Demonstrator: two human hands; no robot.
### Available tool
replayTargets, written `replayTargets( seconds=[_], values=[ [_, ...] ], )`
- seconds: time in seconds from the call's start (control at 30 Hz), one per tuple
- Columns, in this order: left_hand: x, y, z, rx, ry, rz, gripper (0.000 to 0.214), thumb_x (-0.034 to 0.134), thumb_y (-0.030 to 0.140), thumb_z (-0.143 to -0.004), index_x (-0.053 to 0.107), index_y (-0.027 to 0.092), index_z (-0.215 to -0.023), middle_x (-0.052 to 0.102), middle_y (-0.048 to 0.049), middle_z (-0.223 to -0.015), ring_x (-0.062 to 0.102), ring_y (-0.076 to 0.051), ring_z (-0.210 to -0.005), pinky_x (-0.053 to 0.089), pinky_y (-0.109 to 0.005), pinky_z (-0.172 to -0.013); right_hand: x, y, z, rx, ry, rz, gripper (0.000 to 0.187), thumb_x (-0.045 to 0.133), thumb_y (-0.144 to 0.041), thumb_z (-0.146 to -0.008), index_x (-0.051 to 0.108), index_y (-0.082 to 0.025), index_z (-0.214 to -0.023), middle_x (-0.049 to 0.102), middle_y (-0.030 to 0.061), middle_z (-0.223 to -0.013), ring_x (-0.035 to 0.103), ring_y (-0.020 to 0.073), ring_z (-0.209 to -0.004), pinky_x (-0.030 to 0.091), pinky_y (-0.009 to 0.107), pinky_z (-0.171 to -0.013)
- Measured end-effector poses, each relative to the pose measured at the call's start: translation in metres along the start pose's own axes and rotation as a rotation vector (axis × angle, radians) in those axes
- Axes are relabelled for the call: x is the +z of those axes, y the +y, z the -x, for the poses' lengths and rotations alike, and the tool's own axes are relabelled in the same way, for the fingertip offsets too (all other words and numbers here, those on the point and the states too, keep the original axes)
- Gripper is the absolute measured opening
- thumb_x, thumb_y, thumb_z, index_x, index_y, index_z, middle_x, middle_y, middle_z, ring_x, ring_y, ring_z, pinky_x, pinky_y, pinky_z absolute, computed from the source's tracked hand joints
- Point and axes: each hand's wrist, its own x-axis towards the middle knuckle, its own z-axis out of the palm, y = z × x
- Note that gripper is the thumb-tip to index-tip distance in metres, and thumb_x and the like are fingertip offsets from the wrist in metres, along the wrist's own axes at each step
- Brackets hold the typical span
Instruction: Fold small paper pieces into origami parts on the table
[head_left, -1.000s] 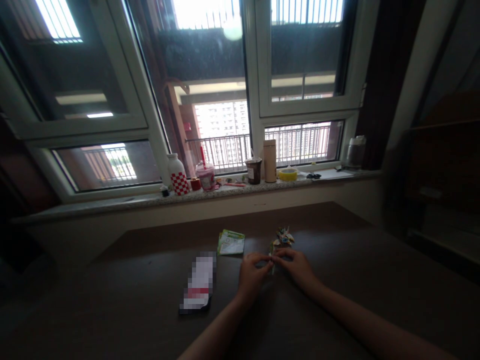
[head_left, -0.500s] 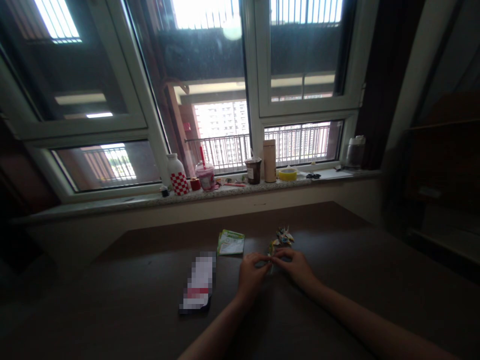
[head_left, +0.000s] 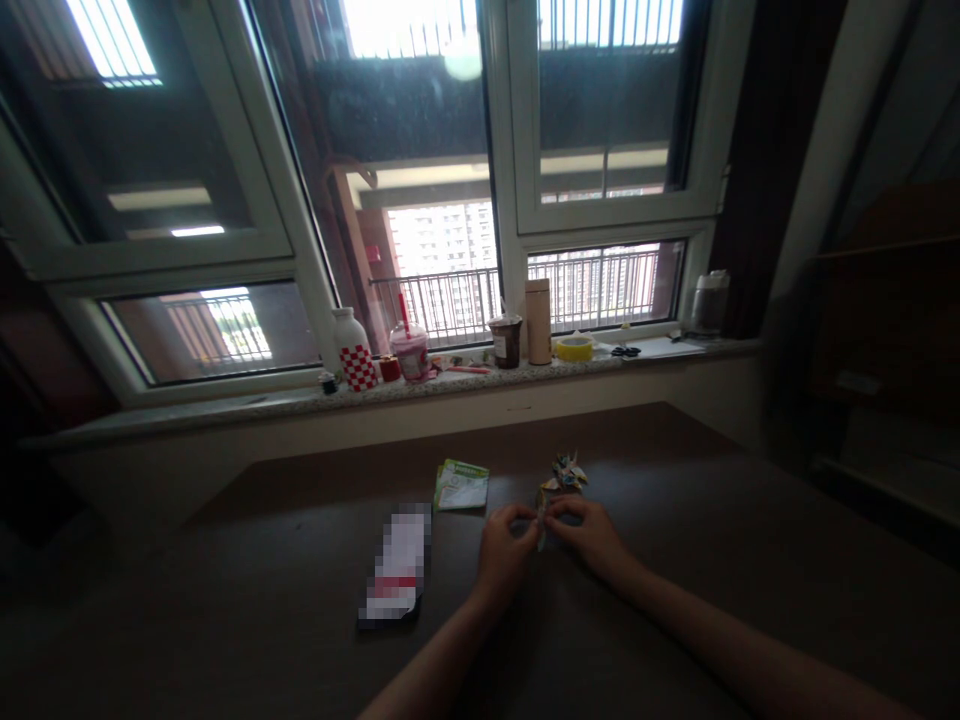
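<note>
My left hand (head_left: 508,545) pinches a small, narrow piece of folded paper (head_left: 541,535) between thumb and fingertips. From the other side my right hand (head_left: 592,530) also has its fingers closed on the paper, so the two hands nearly meet. The paper is pale with some yellow-green; its exact shape is too small to make out. Just beyond my fingers lies a little heap of folded paper pieces (head_left: 568,470) with pointed tips. Left of the heap is a small stack of green and white paper sheets (head_left: 463,487), flat on the brown table (head_left: 300,560).
A phone-shaped object (head_left: 397,565), blurred by pixels, lies left of my hands. Along the windowsill stand a checkered bottle (head_left: 356,350), a pink drink cup (head_left: 411,355), a dark drink cup (head_left: 506,343), a tan flask (head_left: 538,322), yellow tape (head_left: 574,348) and black-handled scissors (head_left: 625,351).
My fingertips have parted slightly, and more of the folded paper shows between them. Otherwise both hands stay in nearly the same place.
</note>
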Motion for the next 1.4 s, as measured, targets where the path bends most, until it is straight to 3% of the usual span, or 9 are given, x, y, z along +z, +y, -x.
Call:
replayTargets(
  seconds=[0.2,0.4,0.63,0.87,1.07,1.2,1.4],
  values=[
    [-0.001,0.0,-0.002,-0.015,0.023,-0.009,0.009,0.064,0.023,-0.073,0.071,0.019,-0.075,0.072,-0.002,-0.084,0.065,-0.02,-0.088,0.047,-0.03,-0.083,0.001,0.003,0.0,-0.047,-0.008,0.01,0.02,0.069,-0.037,-0.07,0.075,-0.019,-0.074,0.073,0.0103,-0.095,0.063,0.0284,-0.103,0.043,0.042,-0.098],
    [-0.002,-0.002,-0.001,0.003,0.052,0.052,0.011,0.065,0.021,-0.071,0.069,0.019,-0.081,0.072,-0.0008,-0.081,0.067,-0.018,-0.085,0.047,-0.029,-0.084,0.002,0.006,-0.001,0.006,0.022,0.032,0.023,0.069,-0.037,-0.067,0.078,-0.019,-0.078,0.07,0.0125,-0.102,0.06,0.0294,-0.109,0.042,0.044,-0.101],
    [-0.003,0.002,0.0,0.004,0.043,-0.002,0.011,0.063,0.027,-0.074,0.071,0.02,-0.073,0.072,-0.0018,-0.08,0.065,-0.019,-0.087,0.047,-0.03,-0.082,0.001,-0.001,0.002,-0.011,0.03,0.05,0.013,0.069,-0.031,-0.065,0.074,-0.019,-0.068,0.069,0.0109,-0.101,0.061,0.0274,-0.108,0.042,0.041,-0.101],
    [-0.004,0.003,0.0,0.017,0.055,-0.004,0.007,0.064,0.024,-0.074,0.069,0.021,-0.077,0.072,-0.0008,-0.081,0.065,-0.019,-0.089,0.046,-0.03,-0.084,0.002,-0.004,0.003,-0.011,0.04,0.071,0.007,0.069,-0.026,-0.063,0.07,-0.019,-0.064,0.07,0.0093,-0.101,0.062,0.0262,-0.105,0.043,0.039,-0.099],
    [-0.004,0.002,0.0,0.033,0.036,-0.031,0.001,0.064,0.021,-0.072,0.065,0.021,-0.073,0.071,0.0004,-0.077,0.064,-0.019,-0.087,0.043,-0.029,-0.081,0.005,0.0,0.003,-0.001,0.011,-0.021,0.018,0.064,-0.026,-0.066,0.06,-0.019,-0.083,0.068,0.0022,-0.076,0.068,0.0211,-0.075,0.051,0.034,-0.076],
    [-0.004,0.004,0.0,0.007,0.021,-0.135,0.003,0.065,0.018,-0.07,0.065,0.022,-0.07,0.069,0.0016,-0.073,0.062,-0.019,-0.086,0.041,-0.03,-0.082,0.004,-0.003,0.004,-0.079,0.042,0.142,0.018,0.064,-0.023,-0.066,0.055,-0.021,-0.081,0.066,0.0007,-0.077,0.065,0.0211,-0.079,0.047,0.036,-0.082],
    [-0.003,0.006,0.003,0.012,0.002,-0.268,0.008,0.064,0.019,-0.07,0.069,0.026,-0.072,0.071,0.0006,-0.077,0.056,-0.024,-0.101,0.034,-0.039,-0.097,0.004,-0.013,0.011,-0.07,-0.002,0.387,0.012,0.064,-0.018,-0.07,0.065,-0.023,-0.081,0.068,0.0032,-0.088,0.058,0.0249,-0.101,0.036,0.042,-0.097]
  ],
)
